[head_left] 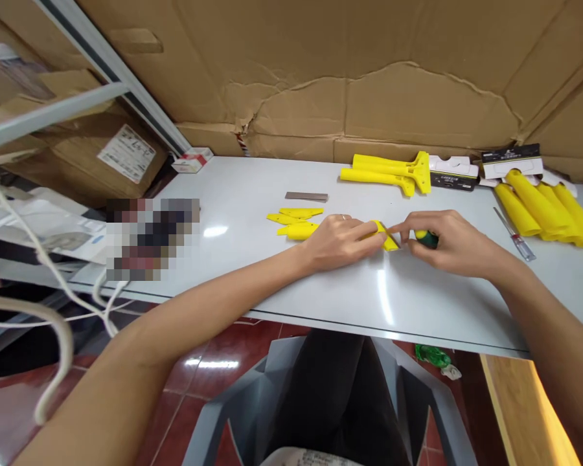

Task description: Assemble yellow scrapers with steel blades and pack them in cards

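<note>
Forearms [223,291] reach in; left hand [340,243] grips an apparently half-assembled scraper [390,243], right hand [459,246] a green-handled tool [427,240]; yellow pieces [301,212] and blades [306,196] lie loose.

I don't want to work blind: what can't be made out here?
All in the head view:
Yellow scraper: much of it covered by the left grip.
Green-and-yellow handle: mostly hidden by the right grip.
Dark item toward the left: pixelated over.
Packaging card: print too small.

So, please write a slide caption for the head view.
Left hand holds a yellow tool while right hand, gripping a green-and-yellow handle, is at the tool's wide end.
</note>
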